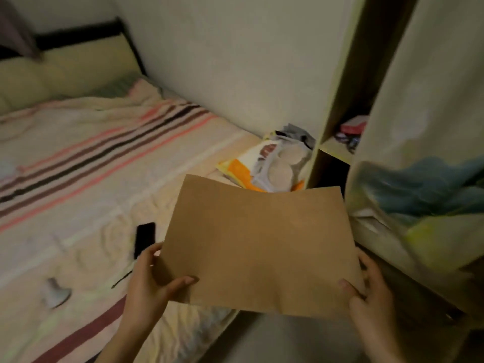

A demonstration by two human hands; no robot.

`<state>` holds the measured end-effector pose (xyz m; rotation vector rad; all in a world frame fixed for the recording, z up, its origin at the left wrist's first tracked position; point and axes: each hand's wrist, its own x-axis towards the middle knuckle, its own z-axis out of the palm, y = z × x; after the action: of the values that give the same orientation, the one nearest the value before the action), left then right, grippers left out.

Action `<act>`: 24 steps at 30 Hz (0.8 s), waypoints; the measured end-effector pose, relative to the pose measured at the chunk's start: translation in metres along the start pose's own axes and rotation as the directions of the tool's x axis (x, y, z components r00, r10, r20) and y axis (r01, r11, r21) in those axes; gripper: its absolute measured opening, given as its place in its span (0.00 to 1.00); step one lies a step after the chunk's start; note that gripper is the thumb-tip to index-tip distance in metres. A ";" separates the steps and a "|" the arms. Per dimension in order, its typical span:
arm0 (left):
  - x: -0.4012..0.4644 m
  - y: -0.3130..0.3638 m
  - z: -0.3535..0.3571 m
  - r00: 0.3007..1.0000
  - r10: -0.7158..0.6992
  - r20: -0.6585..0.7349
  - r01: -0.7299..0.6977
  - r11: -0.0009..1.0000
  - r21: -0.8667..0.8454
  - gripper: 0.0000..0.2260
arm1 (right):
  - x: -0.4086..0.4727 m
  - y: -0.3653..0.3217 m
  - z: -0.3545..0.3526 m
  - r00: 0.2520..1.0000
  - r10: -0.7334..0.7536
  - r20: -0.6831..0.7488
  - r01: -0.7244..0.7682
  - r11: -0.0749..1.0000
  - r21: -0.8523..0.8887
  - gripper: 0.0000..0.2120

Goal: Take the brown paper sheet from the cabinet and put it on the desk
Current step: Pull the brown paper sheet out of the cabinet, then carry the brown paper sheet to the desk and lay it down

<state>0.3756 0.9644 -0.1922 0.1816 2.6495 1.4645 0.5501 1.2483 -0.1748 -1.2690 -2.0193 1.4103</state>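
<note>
The brown paper sheet (pixel 259 244) is held flat in the air in front of me, above the bed's edge and the floor gap. My left hand (pixel 149 279) grips its near left corner, thumb on top. My right hand (pixel 372 286) grips its near right corner the same way. The cabinet (pixel 340 82) stands at the right, its shelves open, just beyond the sheet's far edge. No desk is in view.
A bed with a striped blanket (pixel 99 158) fills the left. A black phone (pixel 144 238) and a small pale object (pixel 55 293) lie on it. An orange and white package (pixel 269 163) sits by the wall. A plastic bag of cloth (pixel 419 205) hangs at the right.
</note>
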 end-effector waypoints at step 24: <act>-0.186 -0.144 -0.438 0.784 -0.268 -0.560 0.069 0.934 -0.351 0.24 | -0.287 -0.189 0.302 0.656 -0.408 0.635 0.279 0.913 0.299 0.38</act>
<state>0.4847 0.4934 -0.0754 -0.6524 2.6868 2.1260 0.3985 0.8266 -0.0843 -0.2178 -2.3277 1.9858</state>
